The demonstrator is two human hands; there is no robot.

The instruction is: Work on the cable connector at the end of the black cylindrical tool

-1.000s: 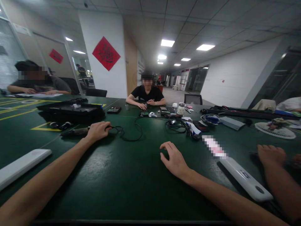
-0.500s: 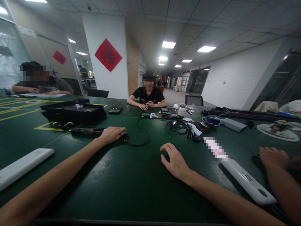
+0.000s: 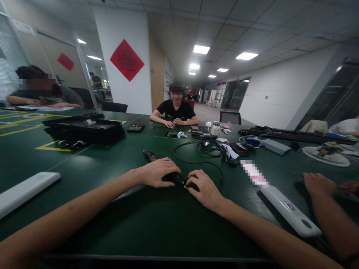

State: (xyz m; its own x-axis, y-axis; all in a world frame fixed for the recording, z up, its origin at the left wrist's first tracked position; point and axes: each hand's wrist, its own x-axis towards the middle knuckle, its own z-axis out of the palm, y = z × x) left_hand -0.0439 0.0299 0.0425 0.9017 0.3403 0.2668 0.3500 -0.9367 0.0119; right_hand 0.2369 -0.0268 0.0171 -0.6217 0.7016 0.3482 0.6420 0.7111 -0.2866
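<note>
Now the dark, elongated tool (image 3: pixel 150 155) is brought centre, clasped by the left hand (image 3: pixel 159 172); a thin black cable (image 3: pixel 196 163) is seemingly pinched by the right hand (image 3: pixel 204 188): two-handed work enabled!

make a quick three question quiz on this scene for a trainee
1. True or false: the left hand is on the long dark handheld tool.
2. Which curves closest to the right hand? A, round white slotted disc; B, thin black cable; C, flat grey box.
3. Fill in: the diamond-shaped sign on the white square pillar is ____.

Key: 1 true; 2 B; 3 red.
</note>
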